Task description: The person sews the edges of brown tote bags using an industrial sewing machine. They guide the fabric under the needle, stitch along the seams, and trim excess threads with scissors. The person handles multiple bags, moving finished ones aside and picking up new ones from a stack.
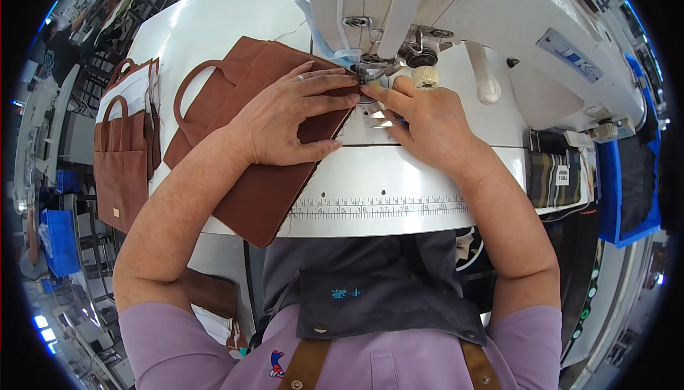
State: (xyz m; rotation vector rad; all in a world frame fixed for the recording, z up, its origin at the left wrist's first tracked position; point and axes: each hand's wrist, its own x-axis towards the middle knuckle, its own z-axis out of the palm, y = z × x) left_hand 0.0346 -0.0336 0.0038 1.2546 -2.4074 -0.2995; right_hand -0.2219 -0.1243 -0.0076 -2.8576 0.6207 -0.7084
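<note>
A brown bag piece with a loop handle lies slanted on the white sewing table, its upper right edge at the needle area of a white sewing machine. My left hand rests flat on the piece with fingers spread, fingertips near that edge. Beside the needle area is my right hand, its index finger reaching to the edge of the piece. Metal thread snips stick out from under its curled fingers, blades toward the bag. The contact under the presser foot is hidden by my fingers.
More brown bags with handles hang over the table's left edge. A ruler strip runs along the front edge. A folded striped cloth lies at the right, with a blue bin beyond. The machine's pale knob sits close to my right hand.
</note>
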